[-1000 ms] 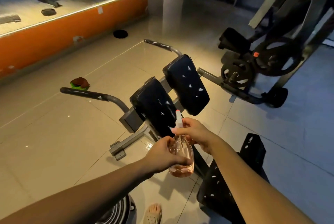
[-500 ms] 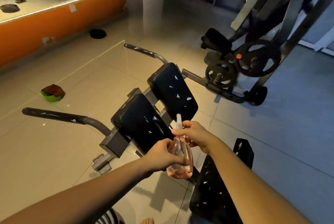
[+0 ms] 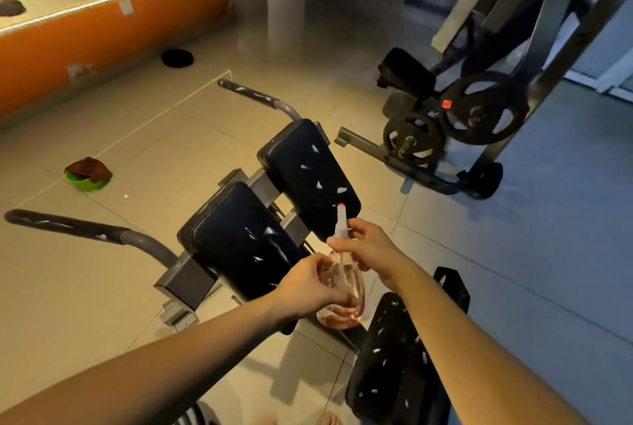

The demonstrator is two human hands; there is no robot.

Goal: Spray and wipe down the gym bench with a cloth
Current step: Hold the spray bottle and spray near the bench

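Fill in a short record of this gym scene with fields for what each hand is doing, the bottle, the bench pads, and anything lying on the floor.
left hand: wrapped around the body of the spray bottle
right hand: gripping the bottle's neck below the white nozzle
bottle: clear, pinkish liquid low inside, held upright
bench pads: two black pads, worn with white flecks
floor: green bowl with brown cloth in it; black disc near orange wall
cloth in hands: none

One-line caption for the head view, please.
Both hands hold a pink spray bottle, left hand on its body, right hand at the nozzle, above worn black bench pads.
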